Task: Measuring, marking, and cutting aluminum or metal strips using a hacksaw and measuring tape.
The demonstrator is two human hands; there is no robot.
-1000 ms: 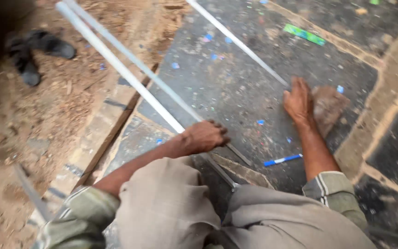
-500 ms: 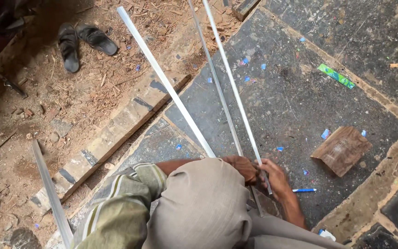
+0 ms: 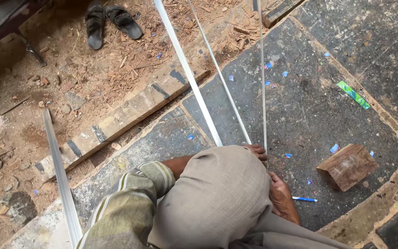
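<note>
I crouch on a dark stone floor and my knee hides most of both hands. My left hand (image 3: 257,151) shows only its fingers past the knee, at the near ends of the long aluminium strips (image 3: 191,74). The thin strip (image 3: 262,74) runs down between the two hands. My right hand (image 3: 282,196) rests low by the knee, beside that strip's near end. Whether either hand grips a strip is hidden. A blue pen (image 3: 305,199) lies just right of the right hand.
A wooden block (image 3: 346,167) lies to the right. Another aluminium strip (image 3: 61,177) lies at the left over a striped wooden plank (image 3: 120,117). A pair of sandals (image 3: 109,20) sits on the dirt with wood chips. A green wrapper (image 3: 353,94) lies far right.
My right hand left the wooden block and came back beside my knee. The view swung, so the strips now run straight away from me, and my knee covers the hands.
</note>
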